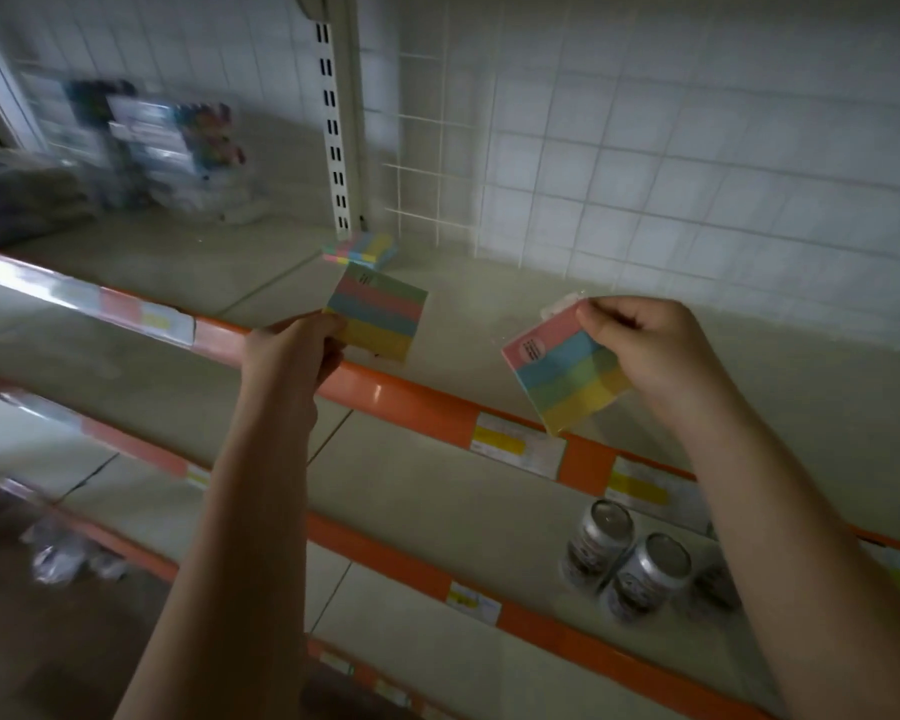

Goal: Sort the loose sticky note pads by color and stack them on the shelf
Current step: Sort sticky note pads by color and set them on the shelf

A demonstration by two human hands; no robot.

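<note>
1. I see the left hand pinching a striped pad by its near-left corner, held over the front edge of the shelf. Thin grip; the pad could pivot out and fall off the orange lip.
2. The right hand has its fingers curled round the far-right corner of a second striped pad, which tilts down toward the near side. Its wrapper looks glossy, so I'd expect it to slide if the grip eases.
3. A third pad already lies far back on the shelf by the slotted upright. Likely the stack base.
4. Sorting risk: both held pads are multicolour with similar stripes, and the light is dim. Easy to mismatch the variants.
5. Stacking risk: setting a pad down off-centre on the far one could nudge it or leave a leaning stack.
6. A dropped pad could land among the cans on the lower shelf.
</note>
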